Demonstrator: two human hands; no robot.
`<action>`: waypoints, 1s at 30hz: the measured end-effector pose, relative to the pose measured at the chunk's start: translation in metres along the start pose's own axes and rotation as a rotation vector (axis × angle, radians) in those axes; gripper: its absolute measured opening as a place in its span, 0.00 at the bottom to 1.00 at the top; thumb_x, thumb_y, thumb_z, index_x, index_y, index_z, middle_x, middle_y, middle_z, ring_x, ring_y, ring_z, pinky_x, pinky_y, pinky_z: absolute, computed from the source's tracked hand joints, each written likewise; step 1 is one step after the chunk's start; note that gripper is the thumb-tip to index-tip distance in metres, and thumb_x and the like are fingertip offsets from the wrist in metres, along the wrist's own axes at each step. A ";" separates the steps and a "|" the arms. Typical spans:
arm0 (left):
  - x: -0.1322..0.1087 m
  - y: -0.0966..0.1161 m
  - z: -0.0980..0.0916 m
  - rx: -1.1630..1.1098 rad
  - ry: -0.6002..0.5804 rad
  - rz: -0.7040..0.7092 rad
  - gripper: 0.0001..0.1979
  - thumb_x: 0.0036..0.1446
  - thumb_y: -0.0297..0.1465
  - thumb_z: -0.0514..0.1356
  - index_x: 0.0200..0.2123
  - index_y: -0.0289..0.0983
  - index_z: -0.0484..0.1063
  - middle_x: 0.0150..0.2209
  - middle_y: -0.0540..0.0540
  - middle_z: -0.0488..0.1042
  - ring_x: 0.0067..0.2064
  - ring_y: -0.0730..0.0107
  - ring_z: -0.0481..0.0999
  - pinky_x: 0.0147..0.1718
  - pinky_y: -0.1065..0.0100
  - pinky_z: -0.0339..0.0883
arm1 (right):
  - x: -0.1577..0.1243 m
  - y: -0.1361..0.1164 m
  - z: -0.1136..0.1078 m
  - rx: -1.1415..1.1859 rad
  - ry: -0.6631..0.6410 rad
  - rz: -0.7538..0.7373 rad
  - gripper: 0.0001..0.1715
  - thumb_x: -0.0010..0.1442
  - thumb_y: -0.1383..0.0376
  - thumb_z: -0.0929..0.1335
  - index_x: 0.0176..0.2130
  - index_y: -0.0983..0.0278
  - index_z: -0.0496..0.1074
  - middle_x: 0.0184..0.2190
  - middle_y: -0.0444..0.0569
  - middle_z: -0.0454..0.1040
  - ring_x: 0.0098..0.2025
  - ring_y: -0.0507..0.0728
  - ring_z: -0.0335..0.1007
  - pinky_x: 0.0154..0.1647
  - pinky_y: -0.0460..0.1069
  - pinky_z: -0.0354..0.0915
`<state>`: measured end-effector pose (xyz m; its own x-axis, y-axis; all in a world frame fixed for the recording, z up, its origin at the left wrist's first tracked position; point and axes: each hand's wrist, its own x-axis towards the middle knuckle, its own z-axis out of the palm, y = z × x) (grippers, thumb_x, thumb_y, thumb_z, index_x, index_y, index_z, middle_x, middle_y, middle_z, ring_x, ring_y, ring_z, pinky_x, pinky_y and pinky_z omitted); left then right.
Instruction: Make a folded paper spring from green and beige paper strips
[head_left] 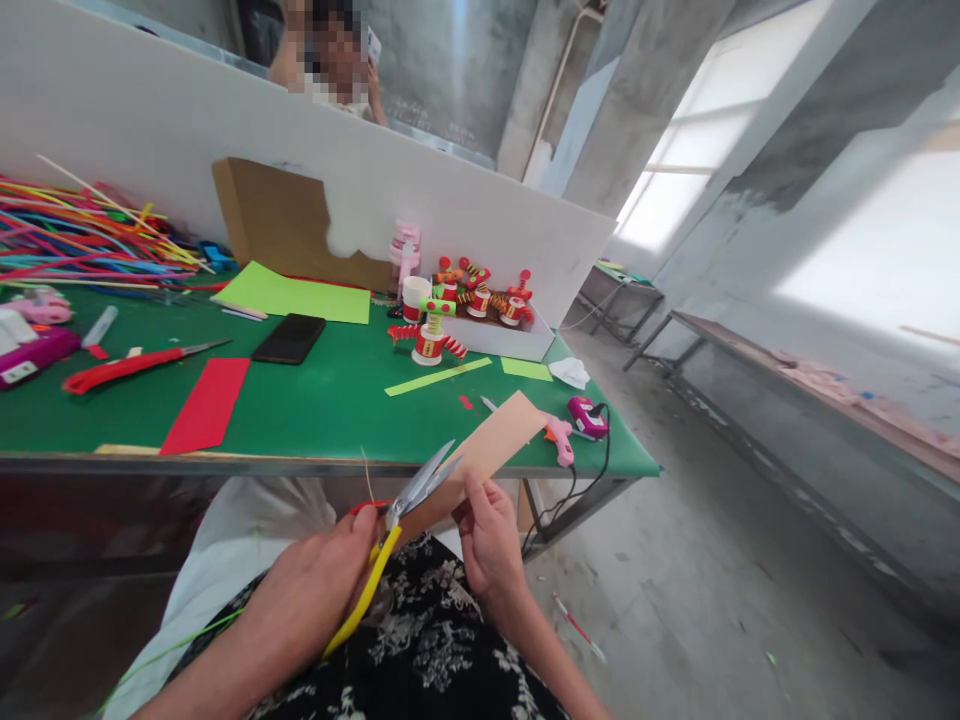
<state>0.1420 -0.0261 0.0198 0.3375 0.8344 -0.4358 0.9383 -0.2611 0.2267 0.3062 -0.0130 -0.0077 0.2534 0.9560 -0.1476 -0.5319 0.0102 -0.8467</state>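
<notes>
My left hand [319, 575] is closed around the handles of a pair of scissors [405, 510], one loop yellow and one red. The blades point up and away, slightly apart, and lie over the edge of a peach-coloured paper strip [504, 435]. My right hand [491, 535] pinches this strip between thumb and fingers at its near side. The strip's lower end runs behind the scissors, partly hidden. Both hands are above my lap, just in front of the table edge.
On the green table [337, 415] are red paper [210, 400], a phone [289, 339], red-handled scissors [135, 368], a cup figure [428, 345] and a pink glue gun [559, 438]. Several similar figures stand in a white box [525, 340]. A person [337, 80] is behind the white partition.
</notes>
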 end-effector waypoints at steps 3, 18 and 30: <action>0.000 0.001 0.000 0.002 0.007 0.007 0.24 0.62 0.22 0.45 0.60 0.36 0.58 0.54 0.35 0.75 0.51 0.49 0.78 0.47 0.51 0.70 | 0.000 0.002 -0.001 -0.015 -0.006 -0.004 0.23 0.40 0.47 0.79 0.26 0.62 0.79 0.22 0.43 0.77 0.23 0.51 0.65 0.25 0.46 0.61; -0.002 0.001 0.000 -0.023 0.056 0.041 0.23 0.62 0.22 0.44 0.59 0.32 0.59 0.54 0.33 0.74 0.51 0.48 0.78 0.47 0.49 0.70 | -0.003 0.006 -0.004 -0.021 -0.034 0.024 0.24 0.40 0.46 0.79 0.29 0.61 0.80 0.27 0.45 0.79 0.28 0.53 0.70 0.33 0.47 0.66; 0.000 0.001 0.000 -0.020 0.052 0.038 0.22 0.61 0.21 0.44 0.58 0.34 0.60 0.50 0.34 0.76 0.49 0.48 0.79 0.46 0.50 0.71 | -0.003 0.010 -0.008 -0.023 -0.053 0.023 0.22 0.43 0.47 0.78 0.29 0.62 0.79 0.26 0.44 0.78 0.27 0.53 0.68 0.30 0.47 0.63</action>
<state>0.1425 -0.0261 0.0202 0.3683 0.8480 -0.3810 0.9228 -0.2838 0.2604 0.3067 -0.0182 -0.0196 0.1980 0.9700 -0.1409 -0.5186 -0.0183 -0.8548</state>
